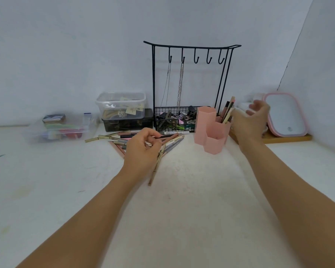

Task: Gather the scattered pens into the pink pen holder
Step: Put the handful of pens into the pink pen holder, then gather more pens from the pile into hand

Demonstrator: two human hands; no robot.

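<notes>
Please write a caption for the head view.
Left hand picks pens from the table; right hand hovers open beside the pink pen holder.

We are looking at a white table (182,209) bearing scattered pens (172,141) under our left hand (141,149), a pink pen holder (211,130) between both hands, and a black wire rack (182,117) sitting beyond them.

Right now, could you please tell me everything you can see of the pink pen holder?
The pink pen holder looks like matte plastic, made of three joined hexagonal tubes of different heights, open at the top. It stands upright on the white table, just in front of the black wire rack. Several pens lean in the middle-height tube; the tallest looks empty. The right hand hovers beside it.
</notes>
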